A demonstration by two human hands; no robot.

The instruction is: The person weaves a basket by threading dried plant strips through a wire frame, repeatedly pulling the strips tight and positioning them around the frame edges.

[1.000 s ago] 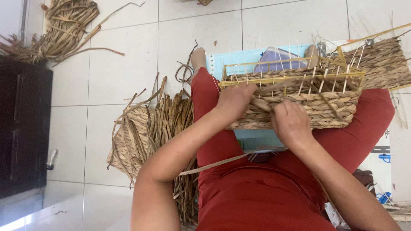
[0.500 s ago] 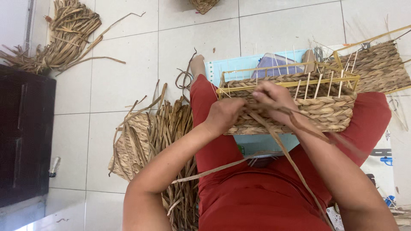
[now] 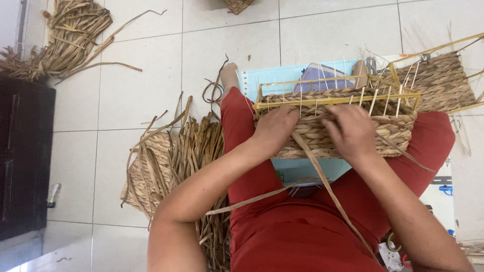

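On white tiles, two hands' fingers clamp one woven basket (image 3: 343, 131): left hand (image 3: 275, 128), right hand (image 3: 353, 131).

Half-woven straw basket (image 3: 333, 133) (yellow wire frame exposed) lies sideways across red-clad lap.

A half-woven straw basket on a yellow wire frame (image 3: 335, 123) is set on the lap beneath both grips; a loose heap of dried straw strips (image 3: 174, 161) lies on the floor left of the left grip (image 3: 275, 128).
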